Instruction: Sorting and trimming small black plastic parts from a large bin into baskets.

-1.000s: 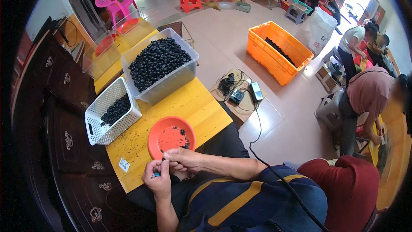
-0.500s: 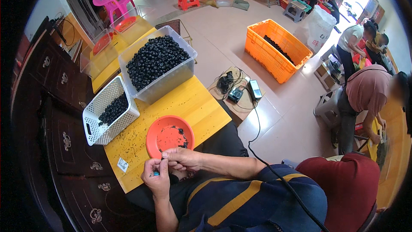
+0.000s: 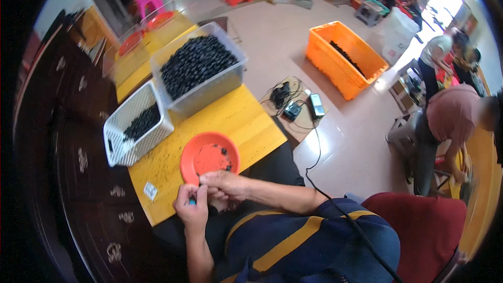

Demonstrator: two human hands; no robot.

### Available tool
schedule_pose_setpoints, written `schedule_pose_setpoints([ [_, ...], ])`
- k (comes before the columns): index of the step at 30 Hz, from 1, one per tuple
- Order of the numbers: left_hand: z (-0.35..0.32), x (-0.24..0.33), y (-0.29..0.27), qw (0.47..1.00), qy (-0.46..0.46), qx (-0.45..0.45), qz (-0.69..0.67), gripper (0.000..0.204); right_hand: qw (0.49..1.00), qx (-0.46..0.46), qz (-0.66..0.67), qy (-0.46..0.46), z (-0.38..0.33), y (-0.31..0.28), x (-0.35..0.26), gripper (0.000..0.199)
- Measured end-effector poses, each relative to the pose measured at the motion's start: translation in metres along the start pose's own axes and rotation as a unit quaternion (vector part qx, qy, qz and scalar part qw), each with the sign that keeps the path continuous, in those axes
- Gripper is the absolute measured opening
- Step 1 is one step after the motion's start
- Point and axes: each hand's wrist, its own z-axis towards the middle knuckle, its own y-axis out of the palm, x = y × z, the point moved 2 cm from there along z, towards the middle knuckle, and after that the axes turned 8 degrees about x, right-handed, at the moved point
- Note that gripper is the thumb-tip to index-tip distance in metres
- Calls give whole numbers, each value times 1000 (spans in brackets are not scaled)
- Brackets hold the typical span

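Note:
My left hand (image 3: 191,207) and my right hand (image 3: 226,184) meet at the near edge of a round orange-red bowl (image 3: 195,152). Both are closed, fingertips together around a small dark piece that they mostly hide. A bit of something blue (image 3: 193,200) shows at my left fingers; its kind is not clear. A few small black pieces (image 3: 224,151) lie in the bowl. Beyond it, a clear plastic bin (image 3: 209,86) is heaped with small round black pieces (image 3: 196,63). Left of that, a white perforated basket (image 3: 121,153) holds a smaller pile of them.
Black crumbs and a small white label (image 3: 150,191) lie on the yellow table (image 3: 251,120). A dark drawer cabinet (image 3: 68,152) stands left. An orange crate (image 3: 335,68) and a low stand with chargers (image 3: 293,111) are on the floor side. A black cable (image 3: 335,199) crosses my right side. People work at right.
The view has shifted slightly and blurred. My hands stay together at the bowl's near edge, with small finger movement. The black pieces in the bowl look differently placed.

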Motion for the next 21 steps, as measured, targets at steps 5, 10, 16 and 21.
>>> schedule_pose_setpoints([
  [5, 16, 1, 3, 998, 26, -59, -22, 27, 994, 59, -60, -68, -14, -2, -31, 28],
  [10, 27, 7, -16, 989, 31, -113, 91, 41, 998, 52, -23, -22, -17, -3, -39, 35],
  [16, 24, 11, -19, 980, 88, -120, 130, 40, 999, 12, -35, -13, -13, 1, -29, 36],
  [21, 23, 15, -16, 968, 138, -116, 172, 49, 997, -9, -66, -34, -16, 5, -30, 33],
])
